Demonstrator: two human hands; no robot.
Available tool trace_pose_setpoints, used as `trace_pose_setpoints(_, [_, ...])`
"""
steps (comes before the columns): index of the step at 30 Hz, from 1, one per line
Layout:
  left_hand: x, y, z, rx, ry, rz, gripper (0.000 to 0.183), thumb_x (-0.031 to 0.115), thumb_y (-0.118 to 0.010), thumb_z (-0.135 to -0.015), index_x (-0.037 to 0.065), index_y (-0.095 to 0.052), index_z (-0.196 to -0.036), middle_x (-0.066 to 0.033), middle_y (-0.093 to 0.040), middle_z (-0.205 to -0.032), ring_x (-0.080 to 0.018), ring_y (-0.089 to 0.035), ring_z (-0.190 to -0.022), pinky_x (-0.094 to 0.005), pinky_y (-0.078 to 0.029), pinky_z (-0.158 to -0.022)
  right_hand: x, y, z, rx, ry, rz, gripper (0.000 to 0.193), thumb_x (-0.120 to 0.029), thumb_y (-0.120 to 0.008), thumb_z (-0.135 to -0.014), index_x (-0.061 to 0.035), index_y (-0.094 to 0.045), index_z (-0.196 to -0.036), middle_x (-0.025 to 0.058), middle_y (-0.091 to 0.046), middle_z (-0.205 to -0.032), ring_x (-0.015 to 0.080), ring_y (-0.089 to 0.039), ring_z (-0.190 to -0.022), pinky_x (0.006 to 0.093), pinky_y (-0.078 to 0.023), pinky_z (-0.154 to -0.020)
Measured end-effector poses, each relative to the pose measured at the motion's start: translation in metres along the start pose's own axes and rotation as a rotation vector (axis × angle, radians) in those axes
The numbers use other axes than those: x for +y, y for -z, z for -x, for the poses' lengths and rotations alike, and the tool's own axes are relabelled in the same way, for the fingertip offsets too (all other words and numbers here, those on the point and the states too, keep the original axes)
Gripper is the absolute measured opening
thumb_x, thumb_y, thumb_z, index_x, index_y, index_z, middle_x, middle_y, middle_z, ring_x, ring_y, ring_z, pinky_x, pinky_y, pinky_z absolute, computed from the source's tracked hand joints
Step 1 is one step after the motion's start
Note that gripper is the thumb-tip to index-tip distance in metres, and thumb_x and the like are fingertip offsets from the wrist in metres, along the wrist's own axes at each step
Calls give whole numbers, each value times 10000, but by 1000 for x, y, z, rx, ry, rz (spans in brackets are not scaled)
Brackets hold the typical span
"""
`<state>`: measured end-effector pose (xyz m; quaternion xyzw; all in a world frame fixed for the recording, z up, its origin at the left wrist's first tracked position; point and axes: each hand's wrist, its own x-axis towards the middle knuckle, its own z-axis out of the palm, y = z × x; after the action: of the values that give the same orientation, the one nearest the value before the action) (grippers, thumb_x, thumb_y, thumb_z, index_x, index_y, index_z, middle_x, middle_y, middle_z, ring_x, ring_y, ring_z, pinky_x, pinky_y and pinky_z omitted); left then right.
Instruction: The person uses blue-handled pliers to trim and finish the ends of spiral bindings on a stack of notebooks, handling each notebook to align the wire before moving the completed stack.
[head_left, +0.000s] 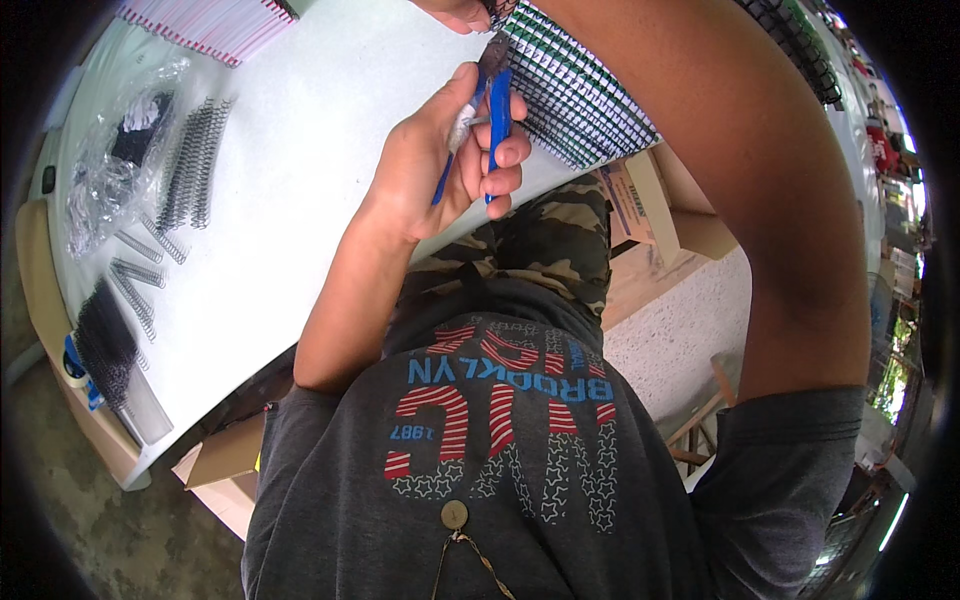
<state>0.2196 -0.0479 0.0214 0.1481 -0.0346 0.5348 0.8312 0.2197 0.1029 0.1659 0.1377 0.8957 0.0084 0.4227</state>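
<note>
The white table [300,130] slants away from the person's body, its near edge passing beneath the left wrist. Bare tabletop lies left of the left hand, leaving it open room on that side; to its right, a stack of spiral notebooks [575,95] and the right arm [700,90] crowd it. Well apart at far left, a bunch of black coils [195,165] lies beside a clear plastic bag [120,165].

The left hand [455,150] is curled around blue-handled pliers [499,110], handles partly spread between thumb and fingers. The right hand [460,12] is cut off by the top edge; its fingers are bent near a dark coil end [498,14], but I cannot tell whether they grip it. The pliers' long axis points away from the body, tips just below that coil end, by the stack's upper-left corner.
</note>
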Motion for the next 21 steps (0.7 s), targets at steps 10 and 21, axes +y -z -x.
trace_pose_setpoints(10, [-2,-45,-17,509,-52,-346,578,486,-225,-963,4,-496,-1135,-141,-568,-823,-272,-618,-792,-413,-561,-659,1,0,6,6,0,-2,278,-168,-726,-628,-4,-699,-851,170,-667,-858,289,-624,-787,387,-485,-716])
trace_pose_setpoints(21, [-9,-48,-12,408,-45,-465,596,492,-220,-963,-3,-496,-1148,-156,-595,-892,-307,-624,-809,-452,-536,-733,4,1,12,4,-3,-7,285,-180,-725,-633,-3,-698,-855,169,-667,-861,290,-623,-789,385,-484,-719])
